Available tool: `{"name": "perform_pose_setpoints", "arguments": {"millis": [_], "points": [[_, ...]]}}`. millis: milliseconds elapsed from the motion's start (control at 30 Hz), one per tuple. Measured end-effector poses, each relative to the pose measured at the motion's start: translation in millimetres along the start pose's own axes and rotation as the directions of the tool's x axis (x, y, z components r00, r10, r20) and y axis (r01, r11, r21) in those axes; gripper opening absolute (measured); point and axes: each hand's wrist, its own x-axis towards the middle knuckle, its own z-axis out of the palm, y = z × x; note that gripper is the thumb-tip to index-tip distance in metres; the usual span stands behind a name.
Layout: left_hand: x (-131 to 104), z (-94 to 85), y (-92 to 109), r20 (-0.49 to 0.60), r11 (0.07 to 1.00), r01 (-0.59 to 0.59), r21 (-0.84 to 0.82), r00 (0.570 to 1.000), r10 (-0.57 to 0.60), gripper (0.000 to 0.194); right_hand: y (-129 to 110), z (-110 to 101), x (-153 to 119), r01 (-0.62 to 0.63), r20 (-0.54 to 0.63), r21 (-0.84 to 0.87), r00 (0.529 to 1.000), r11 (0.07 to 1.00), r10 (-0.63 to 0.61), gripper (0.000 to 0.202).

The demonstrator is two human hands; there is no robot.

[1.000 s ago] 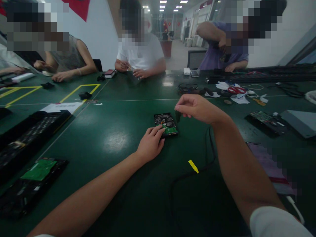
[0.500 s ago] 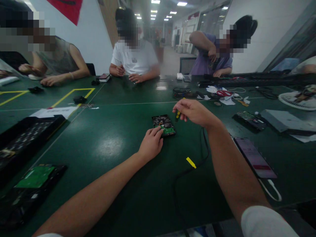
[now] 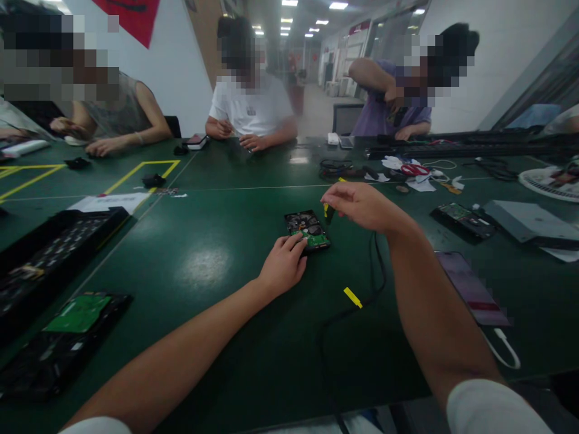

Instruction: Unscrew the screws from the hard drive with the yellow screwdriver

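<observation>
A hard drive [image 3: 306, 222] with a green circuit board lies on the dark green table, its board side up. My left hand [image 3: 286, 259] holds it at the near left, fingertips on the board and thumb at the near edge. Just beyond and right of the drive, my right hand [image 3: 355, 205] is raised, with its fingers closed on a yellow-and-black screwdriver [image 3: 326, 210]. Its yellow end shows above the knuckles; the tip is too small to make out. A black cable [image 3: 377, 265] with a yellow tag [image 3: 353, 297] runs over the table below my right forearm.
At left lie another drive [image 3: 76, 313] and a long black tray [image 3: 58, 259]. A phone [image 3: 473, 286], a third drive [image 3: 464, 220] and a grey metal box [image 3: 534, 223] sit at right. Cables and scraps [image 3: 416, 172] lie farther back. Several people sit across the table.
The whole view has shifted a little to the right. My left hand stays on the hard drive. The screwdriver's angle in my right hand has changed slightly, and the lower fingers look more curled.
</observation>
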Motion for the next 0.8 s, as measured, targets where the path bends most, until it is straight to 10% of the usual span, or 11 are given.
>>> {"name": "perform_pose_setpoints", "arguments": {"millis": [633,800], "points": [[-1.2,-2.3,0.4,0.044,1.000,-0.012,0.003,0.999,0.012,0.046,-6.9,-3.9,-2.8,-0.096,0.044,0.109,0.995,0.989,0.092,0.014],[-1.7,-2.1,0.5,0.042,1.000,-0.003,0.002,0.999,0.003,0.047,-4.8,-5.2,-2.2,-0.051,-0.084,-0.118,0.996,0.992,0.042,0.014]]}}
